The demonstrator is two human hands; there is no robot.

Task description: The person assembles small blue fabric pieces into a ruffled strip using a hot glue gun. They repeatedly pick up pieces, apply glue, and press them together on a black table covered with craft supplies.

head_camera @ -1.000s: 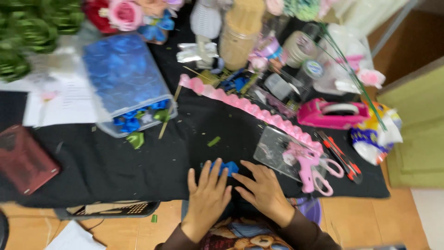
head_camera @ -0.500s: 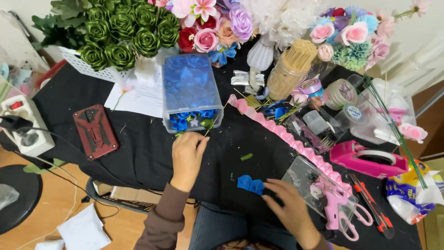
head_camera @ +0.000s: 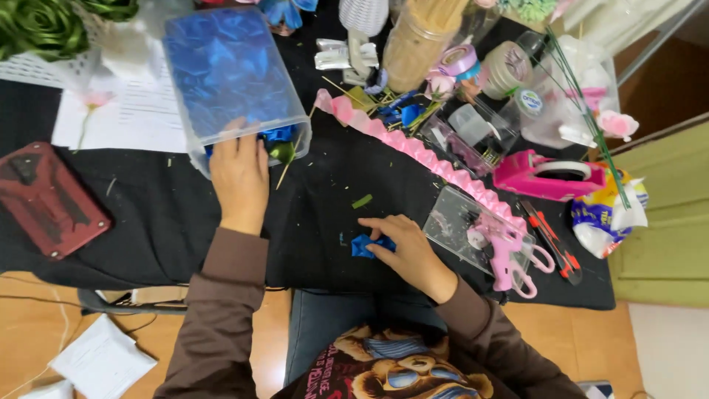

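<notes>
1. On the black-covered desk [head_camera: 148, 222], our left hand [head_camera: 240, 177] reaches into the open end of the clear plastic box [head_camera: 229, 81] lying on its side; the fingertips are hidden among the blue pieces at its mouth, so we cannot tell whether that grip is closed on anything.
2. Our right hand [head_camera: 410, 247] lies flat near the desk's front edge, thumb and fingers pinching a small blue fabric piece [head_camera: 367, 246] against the cloth; that grip is closed on the piece.
3. We judge the step in hand to be drawing another blue piece from the box while the first stays pinned, so we hold the right hand steady and let only the left one work.
4. We ease one piece out at the box mouth without nudging the thin wooden stick [head_camera: 286, 168] just beside it.
5. We stay clear of the pink ruffled ribbon [head_camera: 413, 148] running across the desk, and of the pink glue gun [head_camera: 502, 247] and pink scissors [head_camera: 535, 270] just right of our right hand.
</notes>
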